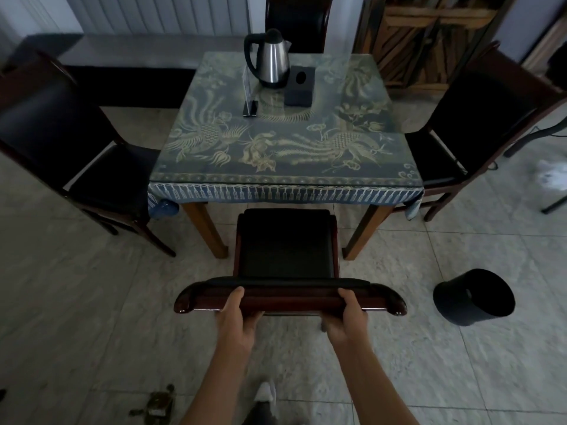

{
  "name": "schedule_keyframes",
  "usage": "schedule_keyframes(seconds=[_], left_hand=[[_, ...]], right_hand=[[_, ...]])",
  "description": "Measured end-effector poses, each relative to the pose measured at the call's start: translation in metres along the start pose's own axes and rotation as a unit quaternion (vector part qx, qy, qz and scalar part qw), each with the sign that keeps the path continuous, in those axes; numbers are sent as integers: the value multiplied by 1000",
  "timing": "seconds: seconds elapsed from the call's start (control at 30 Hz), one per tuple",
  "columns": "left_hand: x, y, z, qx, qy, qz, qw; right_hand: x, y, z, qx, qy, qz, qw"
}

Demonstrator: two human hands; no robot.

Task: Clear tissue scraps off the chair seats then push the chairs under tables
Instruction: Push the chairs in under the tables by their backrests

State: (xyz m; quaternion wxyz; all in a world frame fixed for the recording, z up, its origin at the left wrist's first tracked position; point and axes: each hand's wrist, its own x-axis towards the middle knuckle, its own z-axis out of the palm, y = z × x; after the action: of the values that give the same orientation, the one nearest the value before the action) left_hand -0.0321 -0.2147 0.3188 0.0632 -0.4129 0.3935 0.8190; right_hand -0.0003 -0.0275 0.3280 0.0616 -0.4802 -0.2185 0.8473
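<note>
At far left a dark-seated chair (92, 154) stood with its seat partly tucked beside the counter (285, 154), no tissue scrap visible on it. Moving inward, our left hand (236, 314) had its grip clenched on the top rail of the near chair (285, 243), thumb over the rail and fingers curled underneath, likely so we could steer and shove it straight. That chair's black seat looked free of scraps, and its front edge sat just at the fringed cloth, between the counter's two front legs, so we judged the push only partly done. On the counter behind stood an electric kettle (270, 59) and a black tissue box (300, 85), well clear of the edge. Our right hand (348, 315) mirrored the left, grip wrapped round the same rail, which kept the load even. Further right a black bin (474, 297) lay tipped on the floor near the chair, presumably for scraps. At far right another chair (478, 118) sat against the counter's side.
</note>
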Motion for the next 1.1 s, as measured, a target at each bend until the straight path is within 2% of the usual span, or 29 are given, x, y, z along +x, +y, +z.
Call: schedule_keyframes(seconds=[0.43, 1.1], left_hand=[[31, 6, 22, 4, -7, -11, 1000], [41, 19, 40, 4, -2, -17, 1000]], right_hand=[[16, -7, 29, -29, -27, -35, 999], [29, -14, 47, -14, -24, -16, 999]])
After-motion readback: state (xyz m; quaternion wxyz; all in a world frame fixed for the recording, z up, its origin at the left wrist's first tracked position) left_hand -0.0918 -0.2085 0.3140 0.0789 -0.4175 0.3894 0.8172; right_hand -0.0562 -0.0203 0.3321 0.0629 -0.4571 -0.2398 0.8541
